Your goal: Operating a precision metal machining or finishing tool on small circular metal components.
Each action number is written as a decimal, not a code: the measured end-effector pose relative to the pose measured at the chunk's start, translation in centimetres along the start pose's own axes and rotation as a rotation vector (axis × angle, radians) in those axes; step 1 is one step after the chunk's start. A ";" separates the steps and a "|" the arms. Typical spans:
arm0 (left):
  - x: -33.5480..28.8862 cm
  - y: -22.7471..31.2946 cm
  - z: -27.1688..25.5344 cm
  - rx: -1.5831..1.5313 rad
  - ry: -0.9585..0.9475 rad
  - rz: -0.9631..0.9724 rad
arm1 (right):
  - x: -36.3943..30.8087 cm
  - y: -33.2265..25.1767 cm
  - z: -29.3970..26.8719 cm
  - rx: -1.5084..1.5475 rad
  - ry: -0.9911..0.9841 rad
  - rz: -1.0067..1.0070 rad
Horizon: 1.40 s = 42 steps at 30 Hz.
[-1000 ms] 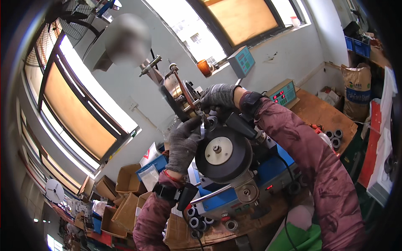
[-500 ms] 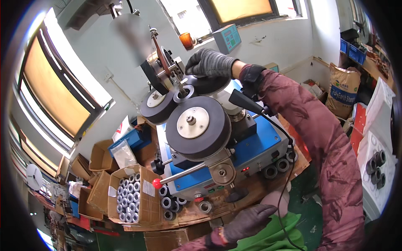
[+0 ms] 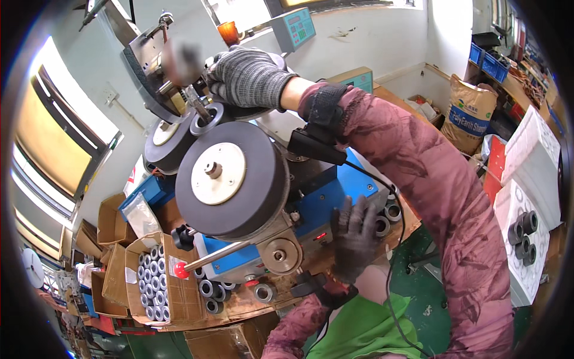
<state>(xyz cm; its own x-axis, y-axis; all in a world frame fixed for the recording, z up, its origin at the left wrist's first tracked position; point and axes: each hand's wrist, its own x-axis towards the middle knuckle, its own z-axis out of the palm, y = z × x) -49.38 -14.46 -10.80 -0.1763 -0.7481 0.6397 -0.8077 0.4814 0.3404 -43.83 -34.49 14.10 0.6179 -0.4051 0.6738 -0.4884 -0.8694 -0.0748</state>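
Note:
My right hand (image 3: 248,76), in a grey knitted glove, reaches over the machine beside its upper head (image 3: 156,63). Its fingers are curled; what they hold, if anything, is hidden. Close below it, a metal ring (image 3: 201,124) sits between dark round wheels, with a bar coming down into it. The large front wheel (image 3: 257,179) has a pale hub, and a second wheel (image 3: 162,152) stands behind to the left. My left hand (image 3: 354,236), in a dark glove, is raised with fingers spread in front of the blue machine (image 3: 308,206), apparently holding nothing.
A cardboard box (image 3: 179,287) full of metal rings stands at the left. Loose rings (image 3: 263,292) lie along the bench front, others (image 3: 382,226) at its right. A red-knobbed lever (image 3: 215,256) sticks out leftward. A black cable (image 3: 391,263) hangs from my right wrist.
My left hand has risen from near my lap to the machine's front, its fingers spreading. My right hand stays at the upper head. The view has shifted, with the machine now farther left.

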 end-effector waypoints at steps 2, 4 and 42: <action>0.2 -0.9 1.7 0.111 -0.020 -0.032 | 0.4 -0.6 -0.3 0.029 -0.032 0.028; 0.1 -2.3 2.3 0.364 -0.115 -0.034 | 0.8 -1.4 -0.1 -0.021 -0.042 -0.015; -1.2 -0.6 1.3 0.115 -0.115 0.028 | -0.3 -0.8 -0.8 -0.079 -0.002 0.064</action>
<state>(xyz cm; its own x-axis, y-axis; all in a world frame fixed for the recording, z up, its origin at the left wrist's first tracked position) -49.40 -14.43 -12.69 -0.2575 -0.7860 0.5621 -0.8596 0.4520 0.2382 -44.10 -33.40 14.50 0.5853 -0.4598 0.6679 -0.5737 -0.8169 -0.0596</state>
